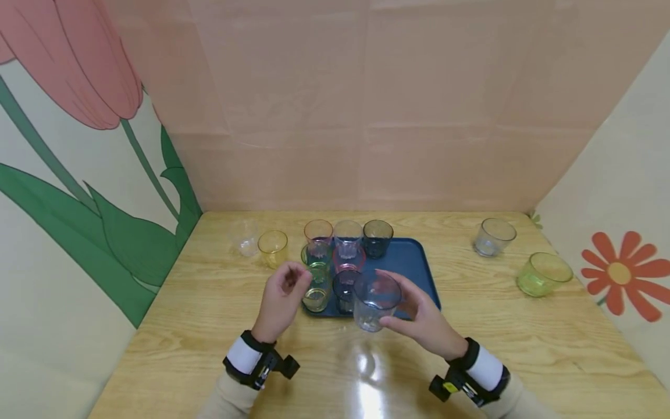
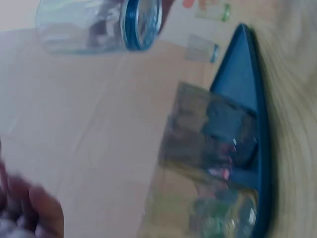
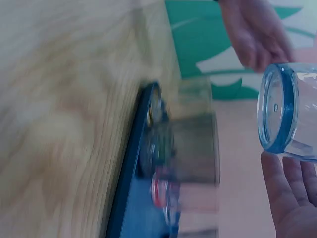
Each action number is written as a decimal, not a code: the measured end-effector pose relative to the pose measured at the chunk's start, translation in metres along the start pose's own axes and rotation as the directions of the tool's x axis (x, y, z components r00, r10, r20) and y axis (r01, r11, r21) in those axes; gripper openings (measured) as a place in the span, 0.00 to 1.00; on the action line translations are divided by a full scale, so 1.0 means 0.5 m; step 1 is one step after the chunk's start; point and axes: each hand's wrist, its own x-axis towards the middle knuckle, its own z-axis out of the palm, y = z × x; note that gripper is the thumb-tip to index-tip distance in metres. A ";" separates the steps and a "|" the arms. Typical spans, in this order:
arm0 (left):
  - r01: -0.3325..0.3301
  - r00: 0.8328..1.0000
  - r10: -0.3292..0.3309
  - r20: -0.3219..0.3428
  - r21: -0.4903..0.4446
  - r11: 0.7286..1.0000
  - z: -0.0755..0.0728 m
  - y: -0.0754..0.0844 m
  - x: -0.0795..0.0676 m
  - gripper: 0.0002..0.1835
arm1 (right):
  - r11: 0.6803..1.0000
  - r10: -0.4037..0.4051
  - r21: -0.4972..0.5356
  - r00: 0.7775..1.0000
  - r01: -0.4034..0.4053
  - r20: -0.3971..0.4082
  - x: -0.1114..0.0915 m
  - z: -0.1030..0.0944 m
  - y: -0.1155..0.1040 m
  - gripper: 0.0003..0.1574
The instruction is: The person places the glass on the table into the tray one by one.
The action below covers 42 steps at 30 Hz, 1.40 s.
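Note:
My right hand (image 1: 421,317) grips a clear glass (image 1: 374,308) by its side, held up over the front edge of the blue tray (image 1: 413,262). In the right wrist view this glass's thick base (image 3: 277,109) shows beside the fingers. My left hand (image 1: 282,299), fingers loosely curled and holding nothing, hovers left of the tray near a yellow-green glass (image 1: 316,297). On the tray stand a grey-black glass (image 1: 377,241) at the back, a clear glass (image 1: 347,233), pinkish glasses (image 1: 317,233), a green glass, and a dark glass (image 1: 341,291) partly hidden by the held one.
Left of the tray, a clear glass (image 1: 245,238) and a yellow glass (image 1: 273,250) stand on the wooden table (image 1: 199,326). A clear glass (image 1: 494,238) and a green glass (image 1: 543,276) are at the far right. Printed cloth walls enclose the back and sides.

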 end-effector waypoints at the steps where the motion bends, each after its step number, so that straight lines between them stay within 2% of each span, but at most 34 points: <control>1: 0.031 0.997 -0.029 -0.072 0.021 0.999 -0.004 -0.008 0.003 0.06 | 1.000 0.010 -0.022 1.000 -0.010 -0.026 -0.002 -0.008 0.002 0.44; 4: 0.136 0.965 -0.113 -0.235 0.085 0.987 -0.016 -0.038 0.004 0.06 | 0.996 0.046 -0.077 0.994 -0.054 -0.098 -0.010 -0.034 0.007 0.41; 7: 0.246 0.936 -0.183 -0.301 0.185 0.951 -0.024 -0.070 -0.001 0.04 | 0.989 0.081 -0.113 0.984 -0.099 -0.159 -0.017 -0.058 0.015 0.40; 9: 0.298 0.931 -0.224 -0.290 0.244 0.923 -0.030 -0.089 -0.006 0.05 | 0.984 0.101 -0.127 0.976 -0.127 -0.193 -0.019 -0.070 0.023 0.40; 12: 0.348 0.930 -0.281 -0.236 0.325 0.879 -0.040 -0.114 -0.011 0.08 | 0.973 0.131 -0.152 0.960 -0.171 -0.246 -0.017 -0.082 0.036 0.41; 15: 0.375 0.927 -0.338 -0.164 0.362 0.853 -0.045 -0.129 -0.015 0.12 | 0.953 0.179 -0.182 0.938 -0.240 -0.297 -0.015 -0.087 0.047 0.42; 17: 0.371 0.928 -0.352 -0.122 0.384 0.846 -0.044 -0.135 -0.018 0.13 | 0.937 0.214 -0.200 0.922 -0.287 -0.321 -0.013 -0.090 0.056 0.43; 20: 0.366 0.925 -0.374 -0.061 0.400 0.840 -0.041 -0.141 -0.021 0.14 | 0.910 0.270 -0.213 0.898 -0.357 -0.348 -0.008 -0.093 0.073 0.45; 25: 0.396 0.904 -0.428 -0.002 0.379 0.836 -0.033 -0.145 -0.029 0.16 | 0.876 0.352 -0.199 0.864 -0.439 -0.359 0.005 -0.089 0.100 0.49; 31: 0.396 0.909 -0.417 -0.017 0.352 0.848 -0.027 -0.153 -0.034 0.17 | 0.851 0.404 -0.165 0.823 -0.498 -0.399 0.025 -0.073 0.135 0.50; 37: 0.418 0.902 -0.431 -0.038 0.327 0.847 -0.025 -0.163 -0.034 0.16 | 0.822 0.451 -0.127 0.770 -0.556 -0.451 0.049 -0.054 0.159 0.51; 42: 0.424 0.900 -0.434 -0.041 0.317 0.849 -0.028 -0.167 -0.032 0.16 | 0.798 0.462 -0.151 0.753 -0.583 -0.468 0.065 -0.041 0.178 0.51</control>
